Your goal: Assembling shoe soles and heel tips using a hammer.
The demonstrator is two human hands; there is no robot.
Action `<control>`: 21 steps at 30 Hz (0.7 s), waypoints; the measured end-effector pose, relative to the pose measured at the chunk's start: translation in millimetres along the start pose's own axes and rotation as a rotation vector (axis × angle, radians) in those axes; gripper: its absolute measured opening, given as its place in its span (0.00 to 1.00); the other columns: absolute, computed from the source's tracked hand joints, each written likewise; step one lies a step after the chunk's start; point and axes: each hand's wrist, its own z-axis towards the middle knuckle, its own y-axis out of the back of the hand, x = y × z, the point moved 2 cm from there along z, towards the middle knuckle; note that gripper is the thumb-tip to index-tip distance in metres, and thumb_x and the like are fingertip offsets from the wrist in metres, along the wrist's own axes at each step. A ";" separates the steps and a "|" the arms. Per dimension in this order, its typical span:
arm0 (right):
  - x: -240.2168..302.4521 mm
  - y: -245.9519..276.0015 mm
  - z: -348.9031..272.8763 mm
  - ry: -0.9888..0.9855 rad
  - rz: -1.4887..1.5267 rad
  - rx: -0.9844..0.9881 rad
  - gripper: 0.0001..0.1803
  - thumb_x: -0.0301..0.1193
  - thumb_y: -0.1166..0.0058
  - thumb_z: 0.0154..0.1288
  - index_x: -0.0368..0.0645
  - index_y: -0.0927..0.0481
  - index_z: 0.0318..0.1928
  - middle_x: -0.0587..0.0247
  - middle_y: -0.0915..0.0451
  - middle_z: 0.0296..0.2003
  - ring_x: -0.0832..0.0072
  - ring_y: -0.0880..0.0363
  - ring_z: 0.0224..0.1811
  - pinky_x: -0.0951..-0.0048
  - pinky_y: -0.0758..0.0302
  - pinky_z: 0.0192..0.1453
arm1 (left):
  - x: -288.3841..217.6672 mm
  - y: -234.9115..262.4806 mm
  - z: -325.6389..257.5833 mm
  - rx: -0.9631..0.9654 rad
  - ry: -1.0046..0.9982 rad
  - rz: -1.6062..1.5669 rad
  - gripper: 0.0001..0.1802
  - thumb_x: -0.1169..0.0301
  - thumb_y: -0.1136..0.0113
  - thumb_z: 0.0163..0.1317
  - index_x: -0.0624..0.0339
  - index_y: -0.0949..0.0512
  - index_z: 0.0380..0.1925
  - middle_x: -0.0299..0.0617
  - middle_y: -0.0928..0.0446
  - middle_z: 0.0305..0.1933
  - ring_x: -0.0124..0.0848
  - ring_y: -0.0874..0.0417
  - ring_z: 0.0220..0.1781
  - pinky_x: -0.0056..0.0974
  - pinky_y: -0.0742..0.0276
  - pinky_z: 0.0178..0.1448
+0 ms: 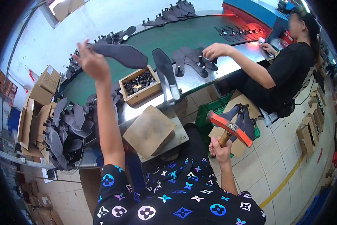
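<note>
My left hand (92, 62) is raised over the far left of the bench, fingers spread and slightly smeared by motion. A dark grey shoe sole (123, 55) extends right from beside its fingers; whether they touch is unclear. Low on the right, my right hand (221, 149) grips a hammer (230, 128) by its wooden handle, with its orange-red head up. Before me a square brown block (149, 132) sits on a metal base (179, 137). Just beyond it, a wooden box (140, 98) holds small black parts. Another dark sole (163, 67) leans beside that box.
A green conveyor belt (153, 39) carries heaps of soles behind the steel bench edge (198, 83). On the right sits a co-worker (285, 71), one hand over several soles. A green crate (204, 112) with soles stands near my right; more soles pile up (69, 127) at left.
</note>
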 end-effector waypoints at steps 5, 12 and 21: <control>-16.6 -8.8 10.2 0.011 0.021 0.018 0.18 0.30 0.45 0.71 0.36 0.27 0.23 0.72 0.36 0.12 0.84 0.40 0.10 0.78 0.40 0.15 | 15.0 84.1 -9.0 0.267 0.585 -0.605 0.12 0.82 0.49 0.69 0.63 0.21 0.49 0.47 0.16 0.51 0.34 0.17 0.55 0.38 0.25 0.62; -36.2 -18.1 29.6 -0.032 0.183 0.019 0.18 0.30 0.43 0.72 0.38 0.27 0.23 0.73 0.36 0.11 0.84 0.40 0.09 0.78 0.40 0.15 | -47.4 171.1 -148.6 1.051 0.897 -0.938 0.15 0.87 0.52 0.67 0.62 0.22 0.49 0.43 0.16 0.49 0.31 0.17 0.54 0.34 0.25 0.61; -19.3 -1.8 18.4 0.079 0.044 0.039 0.13 0.29 0.46 0.73 0.36 0.23 0.29 0.73 0.35 0.14 0.85 0.39 0.12 0.77 0.39 0.16 | -18.0 94.2 -152.3 0.995 0.576 -0.690 0.12 0.75 0.42 0.66 0.63 0.19 0.48 0.51 0.18 0.49 0.44 0.16 0.52 0.43 0.22 0.54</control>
